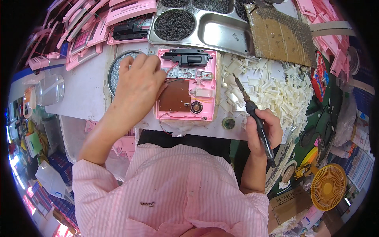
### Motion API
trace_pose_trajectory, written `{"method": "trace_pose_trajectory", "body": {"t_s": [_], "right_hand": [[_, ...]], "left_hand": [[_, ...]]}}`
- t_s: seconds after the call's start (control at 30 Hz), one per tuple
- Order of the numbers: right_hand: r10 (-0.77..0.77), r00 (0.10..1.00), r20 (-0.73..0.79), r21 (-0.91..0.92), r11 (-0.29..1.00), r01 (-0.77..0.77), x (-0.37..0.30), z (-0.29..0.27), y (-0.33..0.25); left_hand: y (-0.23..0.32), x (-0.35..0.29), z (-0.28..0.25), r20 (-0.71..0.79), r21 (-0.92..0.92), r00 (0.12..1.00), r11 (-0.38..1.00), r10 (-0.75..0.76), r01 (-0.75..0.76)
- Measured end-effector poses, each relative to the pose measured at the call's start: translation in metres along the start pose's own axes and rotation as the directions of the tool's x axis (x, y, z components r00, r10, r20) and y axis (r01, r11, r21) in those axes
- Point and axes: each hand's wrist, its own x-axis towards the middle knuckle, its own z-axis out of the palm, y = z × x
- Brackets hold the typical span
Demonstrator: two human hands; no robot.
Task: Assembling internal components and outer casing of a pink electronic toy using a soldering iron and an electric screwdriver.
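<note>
An opened pink plastic casing [214, 106] lies before me, with a brown board [173, 96], a black bar-shaped part [193, 59], a small round speaker [196, 107] and thin red wires inside. Over its left edge, my left hand [142, 81] has its fingers curled and drawn together; what they hold, if anything, is hidden. The hand partly covers a round tin [111, 81] of small silvery pieces. To the casing's right, my right hand [265, 130] grips the black handle of a soldering iron [257, 122]. Its metal tip points up and away, apart from the casing.
White plastic pieces [276, 87] lie heaped at the right. Behind stands a metal compartment tray [225, 35] with dark small parts, beside a cardboard piece [280, 33]. Pink casings [85, 37] are stacked far left. A small round container [228, 123] sits near the front edge.
</note>
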Motion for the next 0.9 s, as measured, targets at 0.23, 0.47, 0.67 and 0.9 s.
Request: {"method": "trace_pose_trajectory", "body": {"t_s": [0.23,0.47,0.67,0.9], "right_hand": [[-0.076,0.997,0.005,0.049,0.996,0.075,0.018,0.013,-0.016],[-0.083,0.996,0.015,0.068,0.994,0.082,0.025,0.020,-0.017],[0.143,0.988,0.053,0.294,0.944,-0.153,0.035,0.052,-0.034],[0.234,0.954,0.187,0.319,0.904,-0.285,0.065,0.093,-0.050]], "left_hand": [[-0.001,0.003,-0.002,0.074,-0.146,0.995,0.987,-0.062,0.072],[-0.015,0.001,0.004,-0.191,-0.326,0.981,0.942,0.018,-0.081],[0.013,0.018,0.032,-0.113,-0.904,0.938,0.427,-0.329,0.040],[0.028,0.016,0.030,0.171,-0.974,0.910,0.077,-0.379,0.215]]}}
